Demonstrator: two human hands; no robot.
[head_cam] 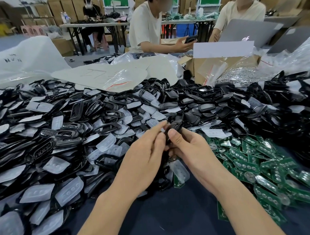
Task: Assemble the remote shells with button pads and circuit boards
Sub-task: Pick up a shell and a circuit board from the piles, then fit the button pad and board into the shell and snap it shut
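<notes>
Head: cardboard box (pixel 191 67) with plastic bags (pixel 212 70)

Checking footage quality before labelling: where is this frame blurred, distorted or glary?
Head view: wide-angle distortion stretches the edges and the top corners smear; a finger of the left hand looks slightly motion-blurred beside the black shell; the clear bags glare; lighting is even, shadows soft.
</notes>
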